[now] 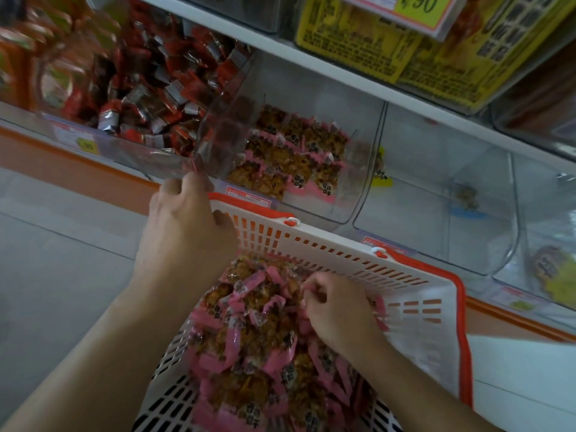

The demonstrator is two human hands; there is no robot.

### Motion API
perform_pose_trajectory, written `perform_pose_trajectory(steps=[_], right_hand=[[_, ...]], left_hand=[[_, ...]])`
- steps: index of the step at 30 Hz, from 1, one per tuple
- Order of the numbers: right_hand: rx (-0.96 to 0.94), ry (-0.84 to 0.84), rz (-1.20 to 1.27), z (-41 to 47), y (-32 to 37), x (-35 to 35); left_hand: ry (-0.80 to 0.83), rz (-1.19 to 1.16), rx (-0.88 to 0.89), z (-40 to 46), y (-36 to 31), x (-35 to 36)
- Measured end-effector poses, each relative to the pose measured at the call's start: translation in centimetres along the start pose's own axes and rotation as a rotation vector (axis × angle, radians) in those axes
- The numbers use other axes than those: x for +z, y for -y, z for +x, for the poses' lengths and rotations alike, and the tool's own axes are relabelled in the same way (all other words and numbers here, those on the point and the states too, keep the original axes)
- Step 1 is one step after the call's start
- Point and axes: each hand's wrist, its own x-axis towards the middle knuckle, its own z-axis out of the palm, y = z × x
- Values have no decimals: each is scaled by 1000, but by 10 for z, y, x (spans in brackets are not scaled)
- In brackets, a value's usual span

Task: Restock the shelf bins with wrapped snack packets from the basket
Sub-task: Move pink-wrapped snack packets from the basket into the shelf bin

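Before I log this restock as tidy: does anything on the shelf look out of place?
One thing does: a yellow-wrapped packet sits wedged upright between the clear plastic bin of pink-wrapped packets and the nearly empty clear bin beside it, outside both. No spill or damage shows.

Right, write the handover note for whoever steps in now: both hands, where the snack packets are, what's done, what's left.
Left hand: holds up the clear flap of the pink-packet bin, resting by the basket's far corner.
Right hand: in the basket, fingers curled on pink-wrapped packets.
Done: the pink-packet bin already holds rows of matching packets, but has room.
Left: the basket is still heaped; keep moving handfuls into that bin. The clear bin to its right looks nearly bare, with one or two packets.
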Motion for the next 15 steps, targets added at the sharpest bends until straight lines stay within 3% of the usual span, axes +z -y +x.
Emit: perform_pose_trajectory(steps=[2,5,7,12,15], right_hand=[[-20,-48,78,-12,11,-22],[-156,-172,191,-32,26,-49],[-257,-208,220,-43,33,-55],[-404,-242,232,-42,27,-57],[-296,-345,428,-32,18,-71]], left_hand=[[137,-104,3,-6,-9,3],[552,-445,-168,-20,-26,10],[682,-657,-216,-30,-36,14],[514,-813,-199,-25,-31,25],[494,-984,-217,-19,-32,20]])
